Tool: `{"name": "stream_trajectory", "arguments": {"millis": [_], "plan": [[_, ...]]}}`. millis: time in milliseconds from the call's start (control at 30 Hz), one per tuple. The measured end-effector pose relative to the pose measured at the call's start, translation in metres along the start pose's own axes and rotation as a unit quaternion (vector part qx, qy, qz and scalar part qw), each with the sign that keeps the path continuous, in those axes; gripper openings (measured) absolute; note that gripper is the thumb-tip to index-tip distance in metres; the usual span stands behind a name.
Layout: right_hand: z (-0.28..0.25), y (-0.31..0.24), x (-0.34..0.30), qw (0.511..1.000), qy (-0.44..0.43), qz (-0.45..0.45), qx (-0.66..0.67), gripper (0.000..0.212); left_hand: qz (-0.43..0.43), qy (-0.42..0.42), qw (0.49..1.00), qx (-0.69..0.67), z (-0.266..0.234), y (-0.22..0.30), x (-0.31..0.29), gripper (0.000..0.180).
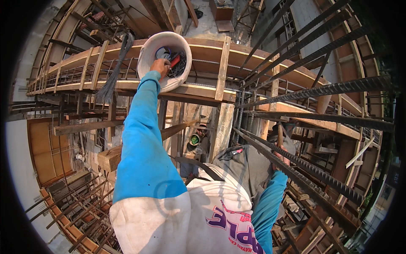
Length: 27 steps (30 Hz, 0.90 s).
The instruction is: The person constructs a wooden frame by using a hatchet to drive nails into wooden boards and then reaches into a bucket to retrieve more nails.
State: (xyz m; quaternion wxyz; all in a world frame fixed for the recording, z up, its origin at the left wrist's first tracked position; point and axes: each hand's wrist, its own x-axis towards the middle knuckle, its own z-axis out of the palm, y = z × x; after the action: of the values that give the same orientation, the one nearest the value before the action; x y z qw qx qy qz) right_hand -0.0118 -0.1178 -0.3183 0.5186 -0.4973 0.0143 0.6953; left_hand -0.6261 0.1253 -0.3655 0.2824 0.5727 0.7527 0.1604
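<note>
My left arm, in a blue sleeve, stretches forward to a whitish bucket [186, 76] resting on the timber formwork. Inside the rim is my left hand [160, 67], its fingers bent downward and partly hidden. Right beside those fingers lies a red object [174, 60], perhaps a tool handle; whether I grip it is unclear. Dark nails or short wire pieces [181, 67] fill part of the bucket, along with a bluish-grey round item [162, 53]. Lower right, behind slanting rebar, my right hand [284, 155] is closed round an upright wooden handle [280, 134]; its far end is indistinct.
Thick ribbed rebar [321, 91] juts across the right side close to my body. A bundle of tie wire [115, 72] hangs over the formwork beam [203, 89] left of the bucket. Below are timber props [221, 129], a deep drop and a person [195, 139].
</note>
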Motion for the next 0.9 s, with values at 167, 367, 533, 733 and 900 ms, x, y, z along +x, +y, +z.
{"name": "stream_trajectory", "arguments": {"millis": [167, 367, 533, 733, 900], "plan": [[-0.004, 0.000, 0.001, 1.000, -0.005, 0.008, 0.019, 0.032, 0.021, 0.018, 0.997, -0.067, 0.002, -0.024, 0.006, 0.019], [-0.005, -0.002, 0.007, 0.999, -0.031, 0.027, 0.015, 0.031, -0.029, 0.065, 0.996, 0.049, -0.027, -0.026, -0.009, 0.018], [0.019, -0.001, -0.004, 0.999, 0.029, -0.033, -0.024, 0.032, 0.000, 0.059, 0.997, 0.045, -0.020, -0.011, -0.035, 0.018], [0.022, 0.006, -0.008, 0.995, 0.066, -0.068, -0.019, 0.033, 0.153, 0.086, 0.939, 0.296, 0.007, 0.018, -0.054, 0.016], [0.019, 0.005, -0.012, 0.994, 0.072, -0.075, -0.019, 0.034, 0.150, 0.055, 0.922, 0.352, 0.006, 0.023, -0.049, 0.019]]}}
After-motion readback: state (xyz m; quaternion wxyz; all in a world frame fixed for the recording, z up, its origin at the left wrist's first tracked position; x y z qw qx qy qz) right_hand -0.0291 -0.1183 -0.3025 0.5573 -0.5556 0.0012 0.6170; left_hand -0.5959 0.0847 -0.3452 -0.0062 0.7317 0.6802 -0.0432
